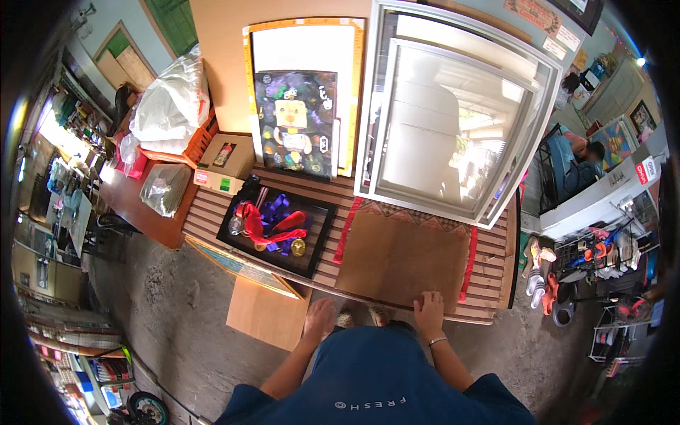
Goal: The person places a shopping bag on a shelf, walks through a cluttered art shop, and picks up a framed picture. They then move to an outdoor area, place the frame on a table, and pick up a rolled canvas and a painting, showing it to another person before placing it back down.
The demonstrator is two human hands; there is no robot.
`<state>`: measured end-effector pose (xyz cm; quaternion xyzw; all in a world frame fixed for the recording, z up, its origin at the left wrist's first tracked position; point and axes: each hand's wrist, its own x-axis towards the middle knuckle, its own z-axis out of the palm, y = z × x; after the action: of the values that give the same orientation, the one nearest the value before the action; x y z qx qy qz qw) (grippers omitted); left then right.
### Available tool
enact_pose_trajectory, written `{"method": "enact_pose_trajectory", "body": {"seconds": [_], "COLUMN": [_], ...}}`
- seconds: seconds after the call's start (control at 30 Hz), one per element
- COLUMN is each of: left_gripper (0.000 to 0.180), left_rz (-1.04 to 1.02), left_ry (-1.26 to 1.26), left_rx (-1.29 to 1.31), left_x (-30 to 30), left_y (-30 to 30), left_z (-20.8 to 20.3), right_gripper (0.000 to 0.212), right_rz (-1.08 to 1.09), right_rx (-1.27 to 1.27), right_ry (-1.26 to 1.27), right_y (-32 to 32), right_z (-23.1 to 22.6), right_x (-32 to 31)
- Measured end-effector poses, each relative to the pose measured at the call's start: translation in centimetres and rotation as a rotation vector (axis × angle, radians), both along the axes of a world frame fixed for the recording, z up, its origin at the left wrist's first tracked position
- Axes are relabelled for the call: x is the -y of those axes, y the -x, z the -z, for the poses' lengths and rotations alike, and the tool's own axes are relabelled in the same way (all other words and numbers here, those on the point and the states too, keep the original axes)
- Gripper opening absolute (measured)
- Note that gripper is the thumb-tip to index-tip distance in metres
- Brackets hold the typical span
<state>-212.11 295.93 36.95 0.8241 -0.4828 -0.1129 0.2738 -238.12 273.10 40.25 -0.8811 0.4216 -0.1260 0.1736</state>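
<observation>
My right hand [429,313] rests with its fingers stretched out at the near right edge of a brown board [404,251], and a bracelet circles that wrist. The board lies flat on a red-bordered patterned cloth [464,265] on the slatted wooden bench [503,283]. My left hand [320,319] hangs just in front of the bench, smeared by motion, so its fingers do not show clearly. Left of the board is a black-framed tray or picture frame [322,237] with several medals [298,247] on red and purple ribbons heaped on it.
A glass-paned sliding window [453,127] leans at the back of the bench beside a painted robot picture [296,124]. A cardboard box [225,163] and an orange crate [191,145] stand left. Shoes [542,273] sit on the floor right. Another person [591,152] is far right.
</observation>
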Motion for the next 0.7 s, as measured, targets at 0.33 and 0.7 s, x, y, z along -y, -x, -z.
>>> {"method": "enact_pose_trajectory", "body": {"seconds": [0.33,0.7], "left_gripper": [0.042,0.04], "left_rz": [0.48,0.416], "left_ry": [-0.125,-0.085], "left_rx": [0.153,0.083], "left_x": [6.8,9.0], "left_y": [0.0,0.6], "left_z": [-1.4,-2.8], "right_gripper": [0.034,0.039], "right_rz": [0.214,0.172], "right_rx": [0.026,-0.049], "right_ry": [-0.001,-0.055], "right_y": [-2.4,-1.8], "right_z": [0.5,1.7], "right_x": [-4.0,-3.8]}}
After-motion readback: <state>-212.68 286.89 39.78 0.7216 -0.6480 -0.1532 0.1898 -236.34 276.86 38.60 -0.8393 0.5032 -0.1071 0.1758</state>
